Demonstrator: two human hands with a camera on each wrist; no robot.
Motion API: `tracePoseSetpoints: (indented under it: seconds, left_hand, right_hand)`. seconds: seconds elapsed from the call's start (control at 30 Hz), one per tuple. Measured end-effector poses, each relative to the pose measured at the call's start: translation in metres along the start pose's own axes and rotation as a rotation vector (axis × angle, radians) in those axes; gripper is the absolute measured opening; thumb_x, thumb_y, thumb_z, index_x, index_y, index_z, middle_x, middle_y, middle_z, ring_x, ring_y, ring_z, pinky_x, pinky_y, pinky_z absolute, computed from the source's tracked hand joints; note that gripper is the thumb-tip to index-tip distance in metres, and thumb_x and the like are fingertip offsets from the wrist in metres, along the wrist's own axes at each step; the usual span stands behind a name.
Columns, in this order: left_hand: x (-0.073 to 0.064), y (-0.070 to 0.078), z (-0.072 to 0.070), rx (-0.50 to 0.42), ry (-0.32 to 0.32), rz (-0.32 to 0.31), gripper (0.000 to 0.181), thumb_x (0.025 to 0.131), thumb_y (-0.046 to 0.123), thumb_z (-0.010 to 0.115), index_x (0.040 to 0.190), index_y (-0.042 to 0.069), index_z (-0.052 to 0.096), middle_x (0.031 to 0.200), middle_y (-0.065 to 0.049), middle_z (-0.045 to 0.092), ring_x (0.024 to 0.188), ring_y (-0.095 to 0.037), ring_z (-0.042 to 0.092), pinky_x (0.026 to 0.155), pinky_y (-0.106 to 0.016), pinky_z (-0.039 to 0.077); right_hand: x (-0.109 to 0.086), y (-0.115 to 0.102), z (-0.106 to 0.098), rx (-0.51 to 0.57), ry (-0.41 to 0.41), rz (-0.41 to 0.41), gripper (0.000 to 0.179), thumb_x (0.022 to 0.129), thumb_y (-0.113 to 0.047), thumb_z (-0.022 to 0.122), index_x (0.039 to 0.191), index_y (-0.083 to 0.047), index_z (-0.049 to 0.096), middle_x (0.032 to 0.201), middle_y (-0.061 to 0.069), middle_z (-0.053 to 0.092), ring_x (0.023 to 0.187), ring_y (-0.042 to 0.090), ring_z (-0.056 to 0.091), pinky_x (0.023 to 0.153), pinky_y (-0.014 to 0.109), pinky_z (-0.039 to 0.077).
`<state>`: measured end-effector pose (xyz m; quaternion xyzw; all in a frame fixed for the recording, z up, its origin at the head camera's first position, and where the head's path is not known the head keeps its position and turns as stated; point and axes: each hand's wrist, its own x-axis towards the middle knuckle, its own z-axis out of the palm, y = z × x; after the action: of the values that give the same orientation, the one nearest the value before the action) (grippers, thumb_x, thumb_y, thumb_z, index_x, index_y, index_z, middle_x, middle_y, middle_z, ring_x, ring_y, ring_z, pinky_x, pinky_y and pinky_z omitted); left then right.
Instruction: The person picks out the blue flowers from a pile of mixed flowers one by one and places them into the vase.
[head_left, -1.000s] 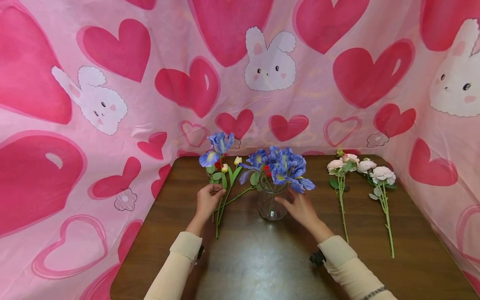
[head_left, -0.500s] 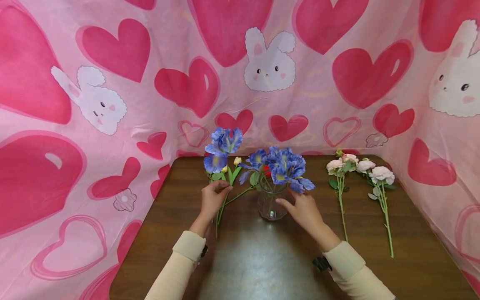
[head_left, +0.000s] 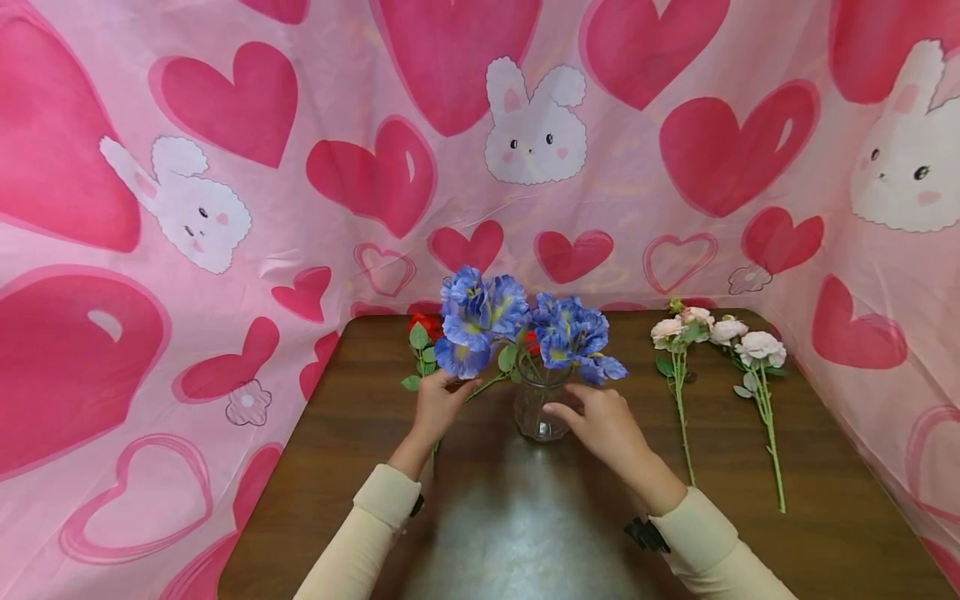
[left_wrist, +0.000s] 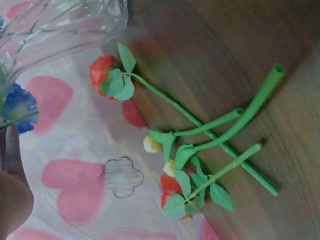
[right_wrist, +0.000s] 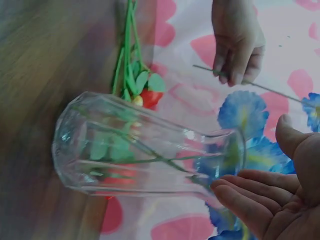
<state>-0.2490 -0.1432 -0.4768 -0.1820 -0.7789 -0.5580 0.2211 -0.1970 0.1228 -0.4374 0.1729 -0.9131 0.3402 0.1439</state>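
Observation:
My left hand [head_left: 438,408] pinches a blue iris [head_left: 480,312] by its thin stem [right_wrist: 280,93], left of the glass vase [head_left: 536,412]. The stem's cut end sticks out below the fingers, clear of the glass. Other blue irises [head_left: 576,329] stand in the vase, their stems crossing inside it. My right hand [head_left: 607,421] is at the vase's right side, fingertips right at the neck and thumb spread apart. Under the left hand lie red roses [left_wrist: 102,75] and yellow tulips [left_wrist: 152,144] with green stems, mostly hidden in the head view.
Two stems of pale pink flowers, a left one [head_left: 681,333] and a right one [head_left: 763,350], lie on the right of the brown wooden table [head_left: 480,542]. A pink heart-and-rabbit cloth [head_left: 337,83] hangs behind the table and along both sides.
The left hand has brought the iris to the right, closer to the vase, so its petals now overlap the other irises in view. The right hand has stayed almost still beside the vase.

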Motion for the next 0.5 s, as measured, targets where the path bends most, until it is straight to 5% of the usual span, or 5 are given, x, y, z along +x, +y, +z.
tracePoseSetpoints:
  seconds: [0.23,0.5]
  left_hand:
    - [0.0,0.004,0.008,0.079,0.004,0.112,0.006,0.079,-0.002,0.077,0.08,0.0,0.072,0.069,-0.008,0.068,0.06,-0.008,0.058,0.051,-0.027,0.049]
    - [0.0,0.01,0.018,0.111,-0.026,0.213,0.006,0.078,-0.005,0.076,0.081,-0.002,0.072,0.066,-0.008,0.065,0.058,-0.007,0.05,0.05,-0.026,0.045]
  right_hand:
    - [0.003,-0.016,-0.006,0.104,-0.01,-0.041,0.044,0.084,-0.033,0.076,0.111,0.001,0.071,0.098,0.014,0.072,0.079,0.023,0.07,0.067,0.04,0.056]
    - [0.013,-0.026,-0.009,0.247,0.086,-0.203,0.033,0.079,-0.015,0.081,0.106,0.003,0.072,0.1,0.014,0.072,0.085,0.024,0.071,0.07,0.034,0.057]
